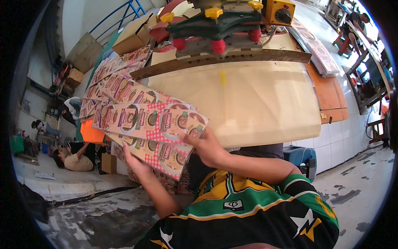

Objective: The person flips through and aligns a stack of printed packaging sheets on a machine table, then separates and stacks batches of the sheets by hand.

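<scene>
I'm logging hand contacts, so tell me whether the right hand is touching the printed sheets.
Touching. The head view shows the right hand at the right end of the printed sheets, thumb lying on top.

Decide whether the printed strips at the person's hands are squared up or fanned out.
Fanned out: the printed strips lie overlapping at differing angles, their edges not lined up.

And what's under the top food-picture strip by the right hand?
Another printed strip pokes out from under the top strip, showing red checks and food pictures. The rest is covered.
</scene>
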Demonstrator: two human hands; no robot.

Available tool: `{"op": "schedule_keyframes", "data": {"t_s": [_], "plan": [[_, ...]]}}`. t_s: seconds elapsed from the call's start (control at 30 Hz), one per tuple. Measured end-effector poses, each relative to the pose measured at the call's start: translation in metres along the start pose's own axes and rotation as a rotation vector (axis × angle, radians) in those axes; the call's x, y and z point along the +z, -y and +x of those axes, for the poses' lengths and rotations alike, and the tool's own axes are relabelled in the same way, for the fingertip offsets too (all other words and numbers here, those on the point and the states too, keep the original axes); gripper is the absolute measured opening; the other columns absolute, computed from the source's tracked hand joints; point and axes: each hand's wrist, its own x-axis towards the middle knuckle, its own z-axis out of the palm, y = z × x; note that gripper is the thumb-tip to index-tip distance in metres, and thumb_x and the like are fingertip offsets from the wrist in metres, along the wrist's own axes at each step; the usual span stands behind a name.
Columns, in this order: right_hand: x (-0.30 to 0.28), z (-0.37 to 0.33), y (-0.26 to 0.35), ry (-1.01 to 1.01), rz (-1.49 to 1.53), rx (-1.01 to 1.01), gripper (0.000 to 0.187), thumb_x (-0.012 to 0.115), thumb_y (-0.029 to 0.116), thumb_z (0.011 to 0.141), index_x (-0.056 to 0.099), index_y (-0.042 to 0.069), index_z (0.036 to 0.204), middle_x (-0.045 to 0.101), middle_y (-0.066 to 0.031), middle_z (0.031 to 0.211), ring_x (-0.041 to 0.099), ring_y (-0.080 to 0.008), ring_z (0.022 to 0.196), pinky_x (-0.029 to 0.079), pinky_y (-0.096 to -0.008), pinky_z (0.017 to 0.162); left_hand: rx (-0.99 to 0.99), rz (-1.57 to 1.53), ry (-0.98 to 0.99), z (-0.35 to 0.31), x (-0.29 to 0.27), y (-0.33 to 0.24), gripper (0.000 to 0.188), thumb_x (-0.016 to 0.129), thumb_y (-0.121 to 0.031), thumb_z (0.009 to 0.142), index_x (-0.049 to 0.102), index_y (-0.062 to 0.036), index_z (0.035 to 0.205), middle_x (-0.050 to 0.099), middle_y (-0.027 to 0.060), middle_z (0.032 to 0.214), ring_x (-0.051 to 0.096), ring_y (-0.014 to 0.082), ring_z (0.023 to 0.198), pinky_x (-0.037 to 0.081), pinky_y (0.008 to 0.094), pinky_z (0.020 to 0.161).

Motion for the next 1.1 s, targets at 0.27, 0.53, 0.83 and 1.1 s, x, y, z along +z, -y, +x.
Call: {"op": "schedule_keyframes", "data": {"t_s": [0.27, 0.53, 0.83, 1.1], "plan": [[0.006, -0.014, -0.011, 0.14, -0.436, -0.25, 0.052, 0.063, 0.005, 0.093, 0.039, -0.001, 0.139, 0.058, -0.0067, 0.126, 0.053, -0.0127, 0.113, 0.045, -0.0299, 0.098, -0.054, 0.067, -0.028, 0.039, -0.025, -0.021, 0.064, 0.062, -0.04, 0.094, 0.039, -0.0073, 0.144, 0.049, 0.0121, 0.141, 0.052, 0.0294, 0.125, 0.045, 0.0475, 0.101], [0.007, -0.028, 0.017, 0.233, -0.621, -0.301, 0.052, 0.066, 0.01, 0.09, 0.043, -0.002, 0.136, 0.062, -0.0143, 0.122, 0.056, -0.0175, 0.112, 0.044, -0.0334, 0.099, 0.079, -0.034, -0.008, 0.039, -0.02, -0.004, 0.065, 0.059, -0.042, 0.095, 0.037, -0.0094, 0.146, 0.048, 0.0103, 0.143, 0.048, 0.0285, 0.129, 0.04, 0.0473, 0.108], [-0.027, -0.052, 0.067, 0.389, -0.882, -0.476, 0.047, 0.063, 0.005, 0.088, 0.049, 0.003, 0.133, 0.067, -0.0116, 0.105, 0.061, -0.0141, 0.086, 0.05, -0.0291, 0.078, -0.096, -0.347, 0.115, 0.019, 0.014, 0.004, 0.067, 0.066, -0.051, 0.088, 0.045, -0.0189, 0.142, 0.056, 0.0021, 0.135, 0.049, 0.0246, 0.125, 0.037, 0.0456, 0.107], [-0.018, -0.083, 0.112, 0.412, -1.002, -0.565, 0.059, 0.069, -0.005, 0.079, 0.054, 0.002, 0.136, 0.063, -0.0164, 0.129, 0.064, -0.0304, 0.115, 0.05, -0.0345, 0.097, -0.257, -0.944, 0.925, 0.029, 0.051, 0.064, 0.055, 0.059, -0.046, 0.094, 0.055, -0.0037, 0.128, 0.061, 0.0116, 0.116, 0.058, 0.0246, 0.108, 0.047, 0.0419, 0.094]]}}
